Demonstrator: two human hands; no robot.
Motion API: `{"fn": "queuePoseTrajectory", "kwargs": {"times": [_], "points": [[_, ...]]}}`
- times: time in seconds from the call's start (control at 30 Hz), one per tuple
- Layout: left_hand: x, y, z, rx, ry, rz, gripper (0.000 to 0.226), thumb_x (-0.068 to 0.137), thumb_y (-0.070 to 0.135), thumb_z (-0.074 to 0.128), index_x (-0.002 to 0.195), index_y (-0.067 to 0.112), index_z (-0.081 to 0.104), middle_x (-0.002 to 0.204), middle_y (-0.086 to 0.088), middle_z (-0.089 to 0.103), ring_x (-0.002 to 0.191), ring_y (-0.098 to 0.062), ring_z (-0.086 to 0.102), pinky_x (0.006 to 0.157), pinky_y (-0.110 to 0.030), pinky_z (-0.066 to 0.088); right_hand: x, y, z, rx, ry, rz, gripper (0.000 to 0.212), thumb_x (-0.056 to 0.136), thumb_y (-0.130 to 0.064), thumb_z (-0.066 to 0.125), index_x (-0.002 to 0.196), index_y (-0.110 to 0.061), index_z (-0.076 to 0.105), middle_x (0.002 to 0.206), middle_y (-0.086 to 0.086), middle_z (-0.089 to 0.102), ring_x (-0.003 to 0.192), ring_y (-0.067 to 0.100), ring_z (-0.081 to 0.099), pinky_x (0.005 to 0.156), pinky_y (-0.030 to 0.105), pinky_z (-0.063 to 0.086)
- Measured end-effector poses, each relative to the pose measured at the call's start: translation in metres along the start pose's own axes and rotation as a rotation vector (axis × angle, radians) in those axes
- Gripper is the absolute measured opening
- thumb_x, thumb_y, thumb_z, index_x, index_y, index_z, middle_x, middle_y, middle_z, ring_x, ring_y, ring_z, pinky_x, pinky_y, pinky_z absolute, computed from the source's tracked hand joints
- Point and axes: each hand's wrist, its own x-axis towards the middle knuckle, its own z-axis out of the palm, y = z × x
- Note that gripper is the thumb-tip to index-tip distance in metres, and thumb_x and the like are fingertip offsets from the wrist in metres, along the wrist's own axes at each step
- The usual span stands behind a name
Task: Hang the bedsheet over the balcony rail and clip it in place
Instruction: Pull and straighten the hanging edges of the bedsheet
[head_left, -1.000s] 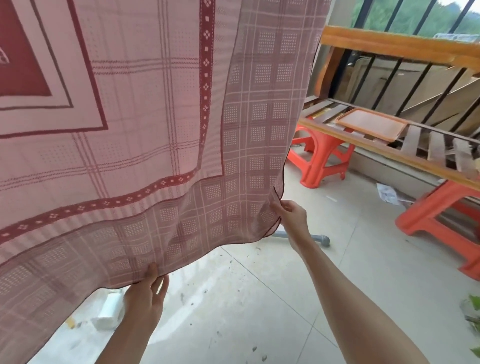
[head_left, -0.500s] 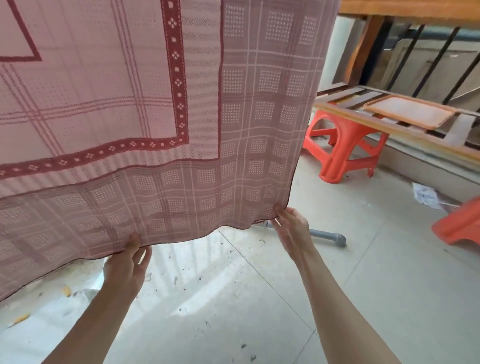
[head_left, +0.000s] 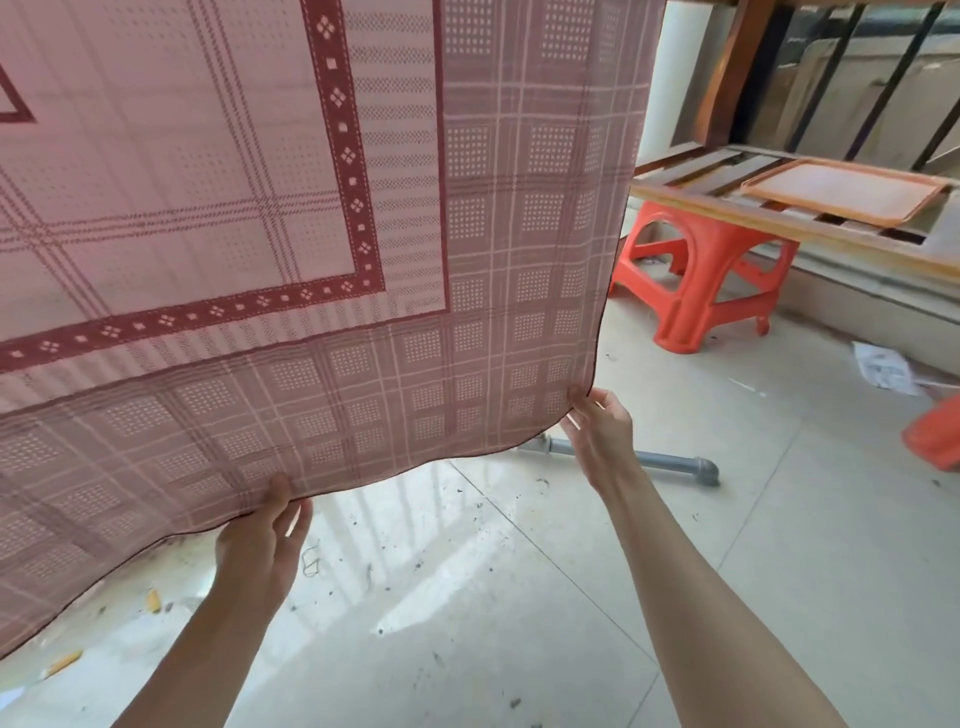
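Gripping the lower hem of a pink checked bedsheet (head_left: 322, 218), a person's left hand (head_left: 262, 540) and right hand (head_left: 597, 431) pinch it apart, seemingly to spread the hanging cloth flat. Its top edge runs out of frame, so rail and clips cannot be seen. An orange stool (head_left: 701, 280) stands just beside.

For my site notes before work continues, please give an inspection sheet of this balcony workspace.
Surface: pale tiled floor, dirty specks and scraps.
Job's things: pink checked bedsheet with dark red border hangs from above; no clips seen.
Clutter: grey plastic pipe, crumpled paper, orange plastic stool.
Grippers: left hand grips the bottom hem; right hand pinches the lower corner.
Cables: nothing seen.
Surroundings: wooden slat bench with orange tray; black railing bars.
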Motion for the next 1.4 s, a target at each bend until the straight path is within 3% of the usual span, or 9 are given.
{"fn": "queuePoseTrajectory", "kwargs": {"times": [0.17, 0.27, 0.33, 0.43, 0.63, 0.77, 1.1, 1.23, 1.4], "points": [[-0.009, -0.005, 0.008, 0.158, 0.045, -0.06, 0.011, 0.091, 0.019, 0.055, 0.097, 0.011, 0.057, 0.092, 0.002, 0.068, 0.102, -0.018, 0.058, 0.093, -0.034, 0.043, 0.001, -0.007, 0.012, -0.178, 0.159, -0.032, 0.012, 0.083, -0.001, 0.062, 0.082, -0.011, 0.055, 0.085, 0.01, 0.06, 0.08, 0.021, 0.057, 0.099, 0.046, 0.045], [-0.04, -0.002, 0.015, 0.561, 0.045, -0.287, 0.044, 0.094, 0.034, 0.046, 0.127, 0.005, 0.045, 0.119, -0.01, 0.054, 0.115, -0.029, 0.05, 0.097, -0.042, 0.04, -0.023, -0.025, 0.015, -0.451, 0.125, 0.116, 0.041, 0.086, -0.018, 0.062, 0.123, -0.013, 0.047, 0.119, 0.01, 0.056, 0.101, 0.018, 0.052, 0.095, 0.042, 0.043], [-0.074, 0.01, 0.03, 0.827, 0.018, -0.346, 0.049, 0.093, 0.036, 0.047, 0.132, 0.006, 0.043, 0.118, -0.012, 0.052, 0.102, -0.026, 0.052, 0.088, -0.038, 0.041, -0.044, -0.05, 0.02, -0.653, 0.043, 0.183, 0.06, 0.09, -0.024, 0.057, 0.142, -0.015, 0.027, 0.14, 0.012, 0.042, 0.114, 0.018, 0.046, 0.092, 0.033, 0.038], [-0.124, 0.044, 0.07, 1.265, -0.129, -0.132, 0.05, 0.093, 0.036, 0.047, 0.135, 0.01, 0.04, 0.134, -0.011, 0.048, 0.114, -0.024, 0.048, 0.096, -0.034, 0.036, -0.074, -0.11, 0.04, -1.015, -0.028, 0.17, 0.069, 0.09, -0.031, 0.057, 0.146, -0.018, 0.019, 0.149, 0.009, 0.032, 0.132, 0.021, 0.037, 0.102, 0.033, 0.033], [-0.217, 0.16, 0.2, 1.894, -0.53, 0.628, 0.054, 0.091, 0.04, 0.045, 0.138, 0.015, 0.035, 0.143, -0.007, 0.038, 0.132, -0.024, 0.032, 0.106, -0.04, 0.028, -0.125, -0.288, 0.114, -1.393, -0.276, -0.107, 0.073, 0.089, -0.032, 0.058, 0.147, -0.013, 0.018, 0.154, 0.003, 0.024, 0.141, 0.017, 0.021, 0.114, 0.031, 0.018], [-0.308, 0.254, 0.317, 1.835, -0.466, 0.808, 0.059, 0.09, 0.047, 0.039, 0.143, 0.025, 0.026, 0.149, -0.003, 0.029, 0.136, -0.022, 0.023, 0.107, -0.045, 0.019, -0.159, -0.437, 0.184, -1.319, -0.271, -0.217, 0.069, 0.09, -0.031, 0.057, 0.146, -0.014, 0.021, 0.152, 0.002, 0.028, 0.141, 0.016, 0.022, 0.115, 0.034, 0.019], [-0.436, 0.33, 0.469, 1.659, -0.448, 0.821, 0.06, 0.092, 0.036, 0.046, 0.145, 0.022, 0.021, 0.154, -0.002, 0.014, 0.14, -0.019, 0.011, 0.111, -0.032, 0.007, -0.179, -0.616, 0.246, -1.225, -0.467, -0.268, 0.068, 0.09, -0.034, 0.057, 0.147, -0.021, 0.021, 0.152, -0.008, 0.025, 0.12, -0.022, 0.008, 0.088, -0.011, 0.003], [-0.427, 0.357, 0.53, 1.559, -0.356, 0.923, 0.055, 0.092, 0.028, 0.046, 0.143, 0.02, 0.025, 0.147, -0.003, 0.027, 0.134, -0.02, 0.022, 0.109, -0.032, 0.017, -0.139, -0.653, 0.265, -1.257, -0.541, -0.281, 0.066, 0.09, -0.037, 0.055, 0.146, -0.024, 0.021, 0.152, -0.006, 0.028, 0.135, 0.0, 0.023, 0.101, 0.009, 0.015], [-0.397, 0.386, 0.605, 1.428, -0.209, 1.099, 0.052, 0.093, 0.024, 0.046, 0.141, 0.017, 0.029, 0.141, -0.004, 0.035, 0.134, -0.02, 0.026, 0.113, -0.036, 0.021, -0.061, -0.696, 0.311, -1.321, -0.627, -0.389, 0.064, 0.09, -0.039, 0.053, 0.145, -0.026, 0.024, 0.131, -0.004, 0.048, 0.125, 0.019, 0.043, 0.092, 0.027, 0.033]]}}
